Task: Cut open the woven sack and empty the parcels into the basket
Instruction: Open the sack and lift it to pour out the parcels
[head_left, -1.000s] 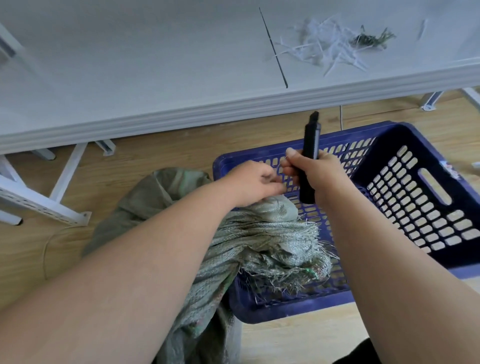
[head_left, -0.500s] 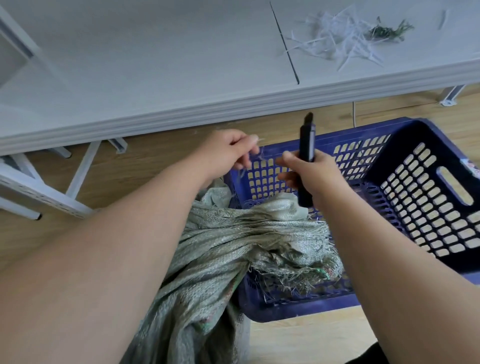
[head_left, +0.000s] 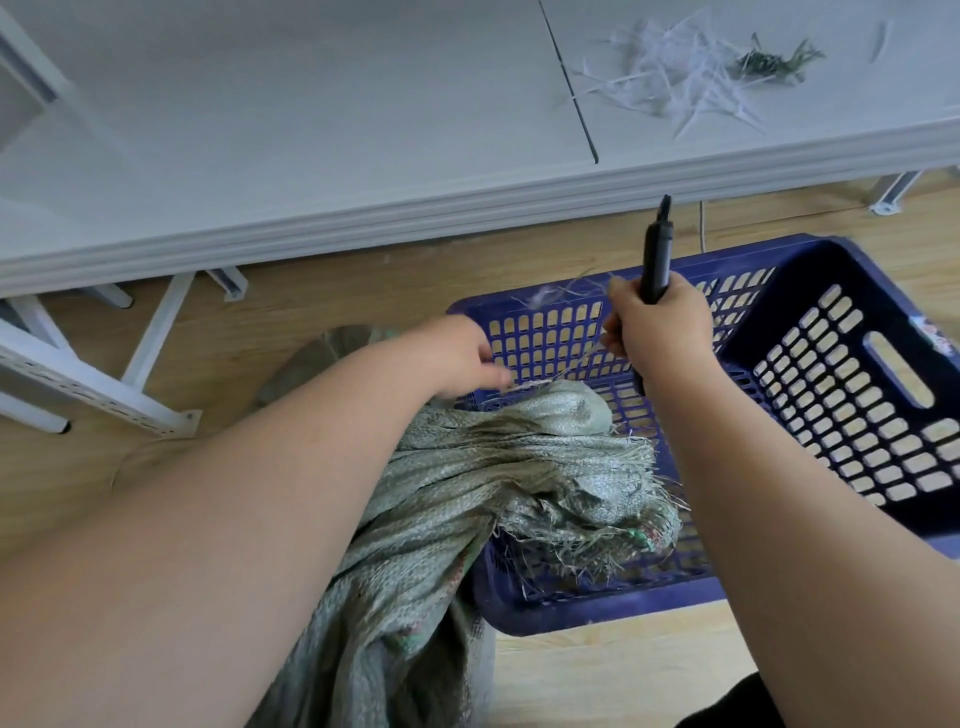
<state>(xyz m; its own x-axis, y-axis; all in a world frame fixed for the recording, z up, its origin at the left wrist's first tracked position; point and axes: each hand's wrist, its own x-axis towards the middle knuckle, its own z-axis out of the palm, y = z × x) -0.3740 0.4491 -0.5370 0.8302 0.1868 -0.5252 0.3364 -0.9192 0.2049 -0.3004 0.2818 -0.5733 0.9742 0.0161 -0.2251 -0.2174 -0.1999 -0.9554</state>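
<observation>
A grey-green woven sack (head_left: 519, 467) lies with its frayed mouth draped over the near left rim of a blue slotted basket (head_left: 857, 395) on the wooden floor. My right hand (head_left: 660, 327) is closed around a black utility knife (head_left: 655, 249) that points up over the basket's far rim; loose pale threads trail from its fingers. My left hand (head_left: 457, 358) pinches the top corner of the sack at a strip of stitching. No parcels show; the basket's visible floor is bare.
A white table (head_left: 311, 130) runs across the back, with a pile of cut white threads and green scraps (head_left: 691, 73) at its far right. White metal table legs (head_left: 104, 374) stand at left. Wooden floor surrounds the basket.
My left hand has dropped from above the basket rim back down to the sack's top corner. My right hand with the knife has lifted slightly, pulling threads away.
</observation>
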